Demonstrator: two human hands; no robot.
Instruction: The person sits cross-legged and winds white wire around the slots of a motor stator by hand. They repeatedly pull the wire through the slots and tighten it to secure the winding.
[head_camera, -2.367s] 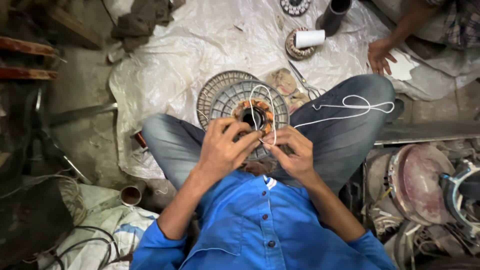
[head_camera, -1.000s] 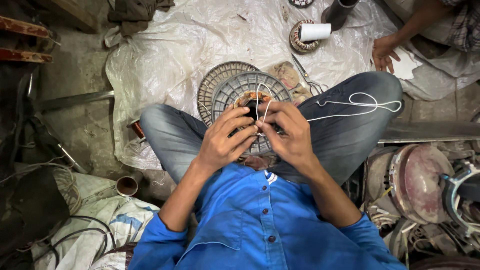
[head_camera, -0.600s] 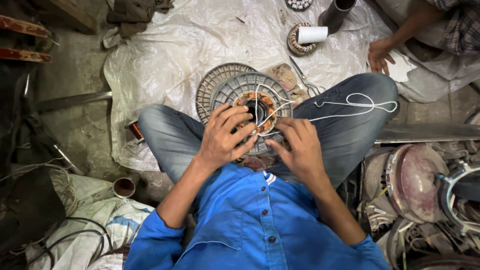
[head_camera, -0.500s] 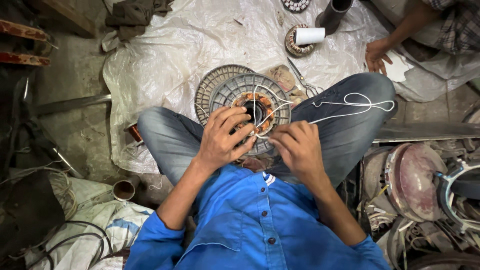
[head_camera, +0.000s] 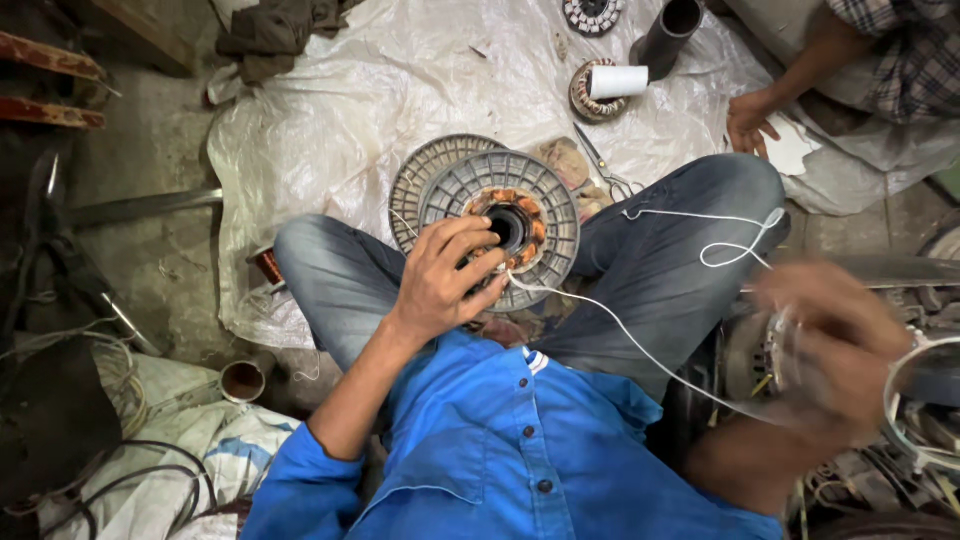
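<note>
Nearest the camera, the person sits cross-legged in a blue shirt (head_camera: 500, 450) and jeans. The right hand (head_camera: 835, 345) is at four o'clock from the lap, out to the side over the metal clutter at the frame's right edge. It is motion-blurred; it appears closed on the white cord (head_camera: 640, 345), though whether the fingers are clamped cannot be told for certain. The cord runs taut from this hand up toward ten o'clock to the stator.

The left hand (head_camera: 445, 280) lies on the grey ribbed stator disc (head_camera: 545, 215), fingers curled together and pressing the copper winding (head_camera: 520, 205) at the rim of the centre bore. The disc rests in the lap between the knees, tilted toward the camera, overlapping a second grey ribbed disc (head_camera: 425, 180) just behind it at ten o'clock.

A loose loop of the same cord lies across the right knee at two o'clock. Beyond the disc, scissors (head_camera: 605, 170) lie on the white plastic sheet (head_camera: 380, 90). Farther, at one o'clock, a white spool (head_camera: 618, 82) sits on a small wound stator (head_camera: 585, 100), with a dark tube (head_camera: 668, 35) just behind. Another person's hand (head_camera: 752, 120) rests on the sheet at two o'clock. A small tin (head_camera: 243, 381) stands at eight o'clock.
</note>
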